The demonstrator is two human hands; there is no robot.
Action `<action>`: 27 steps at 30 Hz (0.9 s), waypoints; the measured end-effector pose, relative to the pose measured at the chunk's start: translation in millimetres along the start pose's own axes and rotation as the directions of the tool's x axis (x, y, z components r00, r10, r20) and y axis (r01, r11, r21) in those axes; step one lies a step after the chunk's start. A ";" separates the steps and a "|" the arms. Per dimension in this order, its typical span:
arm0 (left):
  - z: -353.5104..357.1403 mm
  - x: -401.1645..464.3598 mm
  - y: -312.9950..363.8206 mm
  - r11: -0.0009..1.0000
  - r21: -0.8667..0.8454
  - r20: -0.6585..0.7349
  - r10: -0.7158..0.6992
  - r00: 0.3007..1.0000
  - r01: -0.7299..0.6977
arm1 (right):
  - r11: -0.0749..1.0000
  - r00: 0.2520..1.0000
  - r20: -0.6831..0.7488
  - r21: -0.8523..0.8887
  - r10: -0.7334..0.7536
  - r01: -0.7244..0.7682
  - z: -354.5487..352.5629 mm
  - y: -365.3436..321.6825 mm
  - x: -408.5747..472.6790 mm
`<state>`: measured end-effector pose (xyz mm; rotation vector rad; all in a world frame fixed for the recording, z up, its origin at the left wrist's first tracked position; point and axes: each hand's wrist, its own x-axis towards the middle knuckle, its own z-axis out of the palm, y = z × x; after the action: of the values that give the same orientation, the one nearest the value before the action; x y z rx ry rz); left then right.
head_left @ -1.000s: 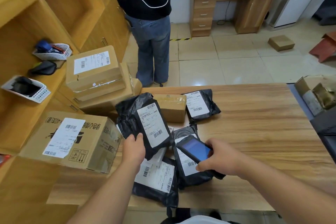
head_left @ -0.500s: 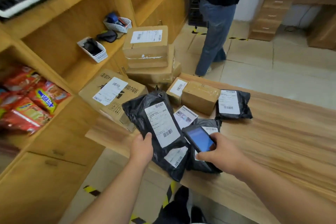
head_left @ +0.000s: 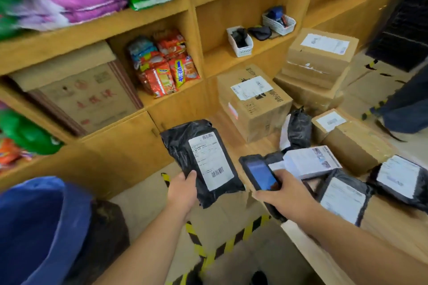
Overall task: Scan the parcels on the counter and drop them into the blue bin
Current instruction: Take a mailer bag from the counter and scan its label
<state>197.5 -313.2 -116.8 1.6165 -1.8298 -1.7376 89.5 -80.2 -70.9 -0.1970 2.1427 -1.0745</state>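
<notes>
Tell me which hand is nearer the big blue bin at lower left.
Left. The left hand, gripping the black plastic mailer parcel, is to the blue bin's right above the floor; the right hand, holding the black handheld scanner, is farther right.

Nothing is reading clearly. The white label (head_left: 209,161) on the black parcel (head_left: 199,159) my left grip (head_left: 183,190) is holding is showing barcodes and blurred lines only. The big carton (head_left: 254,104) is carrying dark printed characters, too smeared to read.
</notes>
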 end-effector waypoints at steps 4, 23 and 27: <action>-79.6 6.4 -30.0 0.992 -0.115 -0.093 -0.059 0.994 0.048 | 0.996 0.988 0.151 -0.081 -0.025 0.038 65.0 -32.2 -0.9; -397.6 17.8 -172.1 0.851 -0.487 -0.316 -0.379 0.870 0.194 | 0.909 0.901 0.432 -0.356 -0.044 0.216 389.7 -154.1 -52.9; -431.1 24.7 -189.5 0.801 -0.552 -0.329 -0.464 0.822 0.232 | 0.871 0.889 0.457 -0.422 -0.036 0.252 432.3 -172.1 -44.0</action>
<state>601.9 -554.5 -140.0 1.9923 -0.8141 -1.5810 378.1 -447.4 -88.8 -0.7725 1.9503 -0.4927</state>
